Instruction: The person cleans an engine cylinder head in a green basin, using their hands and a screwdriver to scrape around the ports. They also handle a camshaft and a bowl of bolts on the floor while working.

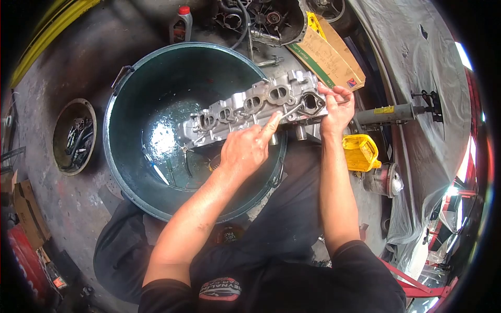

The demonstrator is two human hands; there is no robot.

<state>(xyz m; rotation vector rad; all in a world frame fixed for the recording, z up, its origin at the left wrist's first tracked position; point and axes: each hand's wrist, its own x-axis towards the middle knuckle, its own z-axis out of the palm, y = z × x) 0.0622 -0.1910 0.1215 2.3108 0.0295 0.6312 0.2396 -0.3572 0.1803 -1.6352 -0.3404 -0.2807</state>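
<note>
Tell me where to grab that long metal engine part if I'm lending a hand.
Take the metal engine part by its left end in the picture, probably coming from the left. It is long and slanted, and that end, clear of both hands, shows over the tub, while the right hand is at the other end and the left hand near the middle.

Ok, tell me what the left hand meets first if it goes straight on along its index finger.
The cylinder head, most likely: the left hand's index fingertip overlaps its lower edge in the picture, though any gap in depth is unclear.
</note>
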